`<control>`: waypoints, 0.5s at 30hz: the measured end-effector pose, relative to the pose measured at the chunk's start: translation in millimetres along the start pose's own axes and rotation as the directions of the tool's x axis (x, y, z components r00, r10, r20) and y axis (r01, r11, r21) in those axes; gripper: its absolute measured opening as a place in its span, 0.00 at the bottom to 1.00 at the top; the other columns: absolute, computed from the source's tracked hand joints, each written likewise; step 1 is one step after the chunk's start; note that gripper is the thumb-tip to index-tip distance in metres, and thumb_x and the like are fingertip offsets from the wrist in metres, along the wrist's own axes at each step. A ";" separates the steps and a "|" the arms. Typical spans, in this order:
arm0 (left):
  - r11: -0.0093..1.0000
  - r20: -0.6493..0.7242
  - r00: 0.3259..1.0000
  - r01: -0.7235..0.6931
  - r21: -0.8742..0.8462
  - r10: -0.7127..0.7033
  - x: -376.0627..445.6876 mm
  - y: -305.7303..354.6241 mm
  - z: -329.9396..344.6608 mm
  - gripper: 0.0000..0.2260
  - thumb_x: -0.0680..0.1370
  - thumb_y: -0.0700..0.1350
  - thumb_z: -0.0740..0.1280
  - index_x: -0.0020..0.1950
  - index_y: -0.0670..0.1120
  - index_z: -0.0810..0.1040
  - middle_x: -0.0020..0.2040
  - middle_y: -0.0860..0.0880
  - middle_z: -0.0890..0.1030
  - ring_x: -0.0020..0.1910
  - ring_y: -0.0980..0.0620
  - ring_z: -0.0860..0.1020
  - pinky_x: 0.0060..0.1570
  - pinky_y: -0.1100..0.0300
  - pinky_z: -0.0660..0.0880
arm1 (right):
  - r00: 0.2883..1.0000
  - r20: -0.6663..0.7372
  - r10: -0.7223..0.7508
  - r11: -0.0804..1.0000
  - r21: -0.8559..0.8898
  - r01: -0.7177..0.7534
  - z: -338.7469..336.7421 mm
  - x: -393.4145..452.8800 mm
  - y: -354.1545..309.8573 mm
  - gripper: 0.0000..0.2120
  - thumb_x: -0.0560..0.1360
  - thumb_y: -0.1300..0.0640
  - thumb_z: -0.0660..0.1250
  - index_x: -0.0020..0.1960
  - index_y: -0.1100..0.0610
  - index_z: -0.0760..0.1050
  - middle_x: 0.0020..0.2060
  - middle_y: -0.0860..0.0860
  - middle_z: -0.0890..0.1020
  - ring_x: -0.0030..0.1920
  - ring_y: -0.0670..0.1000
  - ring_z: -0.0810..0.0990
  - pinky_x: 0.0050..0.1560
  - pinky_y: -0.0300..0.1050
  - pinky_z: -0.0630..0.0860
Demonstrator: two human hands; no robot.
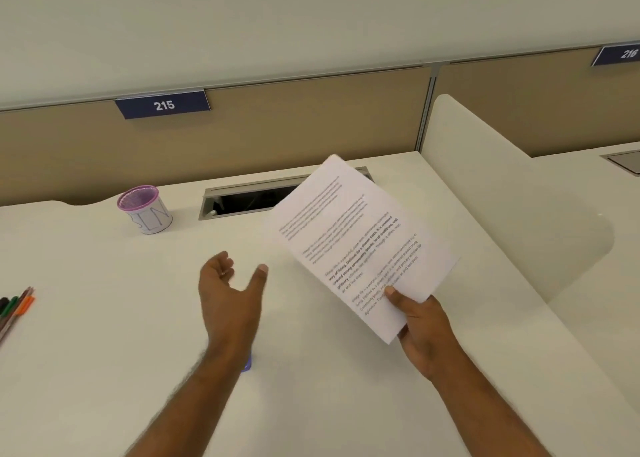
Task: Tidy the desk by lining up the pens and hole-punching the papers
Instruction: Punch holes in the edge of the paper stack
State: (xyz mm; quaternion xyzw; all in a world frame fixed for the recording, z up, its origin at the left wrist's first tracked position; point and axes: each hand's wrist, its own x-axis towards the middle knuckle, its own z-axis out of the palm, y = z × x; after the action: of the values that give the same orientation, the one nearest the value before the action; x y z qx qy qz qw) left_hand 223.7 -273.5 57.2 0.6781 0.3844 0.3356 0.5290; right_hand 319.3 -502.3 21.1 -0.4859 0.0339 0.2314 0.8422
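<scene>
We pinch papers (360, 245) by their near corner in right hand (420, 321); left hand (230, 288) spread, empty, just left, nearer pens (14, 309) at tabletop's left edge.

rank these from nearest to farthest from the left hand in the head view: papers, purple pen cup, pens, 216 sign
From the left hand:
1. papers, just to its right, held up by the right hand
2. purple pen cup, up and left, at the desk's back
3. pens, at the far left edge
4. 216 sign, on the partition, top right
</scene>
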 end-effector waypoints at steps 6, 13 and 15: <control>0.917 0.339 0.879 0.386 -0.098 -0.334 -47.9 -4.5 29.0 0.21 0.76 0.54 0.71 0.66 0.50 0.71 0.56 0.51 0.81 0.53 0.51 0.83 0.53 0.57 0.78 | 0.993 -0.116 0.007 0.974 0.227 0.020 35.5 5.1 17.8 0.17 0.75 0.68 0.67 0.56 0.49 0.80 0.53 0.51 0.86 0.50 0.50 0.86 0.43 0.46 0.84; 0.897 0.409 0.840 0.430 -0.103 -0.356 -42.6 0.5 45.3 0.10 0.82 0.40 0.65 0.63 0.45 0.78 0.50 0.47 0.87 0.49 0.48 0.86 0.48 0.55 0.82 | 0.999 -0.050 -0.004 0.993 0.119 0.010 50.9 -3.8 35.7 0.18 0.75 0.67 0.68 0.55 0.45 0.79 0.53 0.50 0.86 0.54 0.54 0.85 0.48 0.53 0.84; 0.906 0.389 0.847 0.418 -0.065 -0.362 -41.3 -0.4 48.6 0.09 0.81 0.37 0.64 0.59 0.45 0.79 0.48 0.46 0.87 0.47 0.47 0.86 0.46 0.54 0.83 | 0.998 -0.055 0.005 0.995 0.103 0.000 47.8 -4.3 37.6 0.18 0.75 0.67 0.68 0.52 0.43 0.81 0.53 0.49 0.86 0.53 0.53 0.85 0.44 0.50 0.84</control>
State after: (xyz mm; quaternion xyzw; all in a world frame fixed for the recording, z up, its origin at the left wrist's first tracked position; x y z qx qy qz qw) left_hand 245.8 -331.9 44.4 0.5955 0.3825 0.1150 0.6970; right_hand 291.6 -448.1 17.3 -0.4481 0.0694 0.2170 0.8645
